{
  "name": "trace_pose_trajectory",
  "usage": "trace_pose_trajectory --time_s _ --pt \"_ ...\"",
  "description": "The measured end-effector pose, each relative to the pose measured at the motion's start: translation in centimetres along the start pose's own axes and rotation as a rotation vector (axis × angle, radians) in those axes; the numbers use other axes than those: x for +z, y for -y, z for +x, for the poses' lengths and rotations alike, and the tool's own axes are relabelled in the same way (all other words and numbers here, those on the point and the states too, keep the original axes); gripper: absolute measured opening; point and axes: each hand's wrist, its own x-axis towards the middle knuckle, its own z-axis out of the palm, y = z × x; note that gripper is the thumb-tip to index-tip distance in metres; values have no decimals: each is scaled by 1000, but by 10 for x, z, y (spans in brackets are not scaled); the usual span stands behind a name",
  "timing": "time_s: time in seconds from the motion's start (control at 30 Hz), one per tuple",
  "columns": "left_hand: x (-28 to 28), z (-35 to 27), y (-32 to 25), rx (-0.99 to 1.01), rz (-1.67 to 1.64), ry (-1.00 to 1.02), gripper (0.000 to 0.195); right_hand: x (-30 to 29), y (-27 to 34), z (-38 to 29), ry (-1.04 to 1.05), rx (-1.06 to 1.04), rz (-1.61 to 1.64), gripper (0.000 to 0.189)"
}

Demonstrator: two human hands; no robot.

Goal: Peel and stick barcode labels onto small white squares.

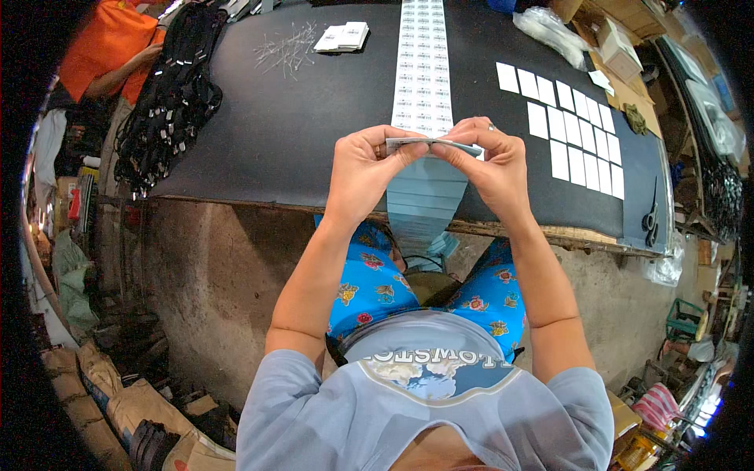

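Between the fingertips of both hands is a thin stack of cards or labels (pixel 406 142), seen edge-on. My left hand (pixel 368 165) pinches its left part and my right hand (pixel 492 156) pinches its right part, the thumbs almost meeting. Under the hands runs a long strip of printed barcode stickers (pixel 422 65), lying lengthwise on the black table mat (pixel 283 129). Its pale blue backing strip (pixel 425 200) hangs over the table's near edge between the knees. Which pieces each hand grips separately cannot be told.
White cards (pixel 571 129) lie in rows at the right, with scissors (pixel 651 219) beyond them. A stack of printed tags (pixel 341 37) and loose thin fasteners (pixel 288 50) lie at the upper left. Black straps (pixel 171 100) are heaped near a person in orange (pixel 106 47). A clear plastic bag (pixel 551 35) lies upper right.
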Motion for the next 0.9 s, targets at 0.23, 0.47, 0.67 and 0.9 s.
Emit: trace_pose_trajectory --time_s 0.23,0.47,0.67,0.9 --pt "3 2 -2 6 5 3 15 -1 -2 -1 -20 -23 -13 13" --pt "6 4 -5 11 11 11 15 -7 -4 0 -22 -64 -61 14" --pt "11 5 -6 -1 28 27 15 -19 31 10 66 -82 -152 17" --pt "17 6 -3 53 56 61 14 -31 49 25 220 -93 -358 16"
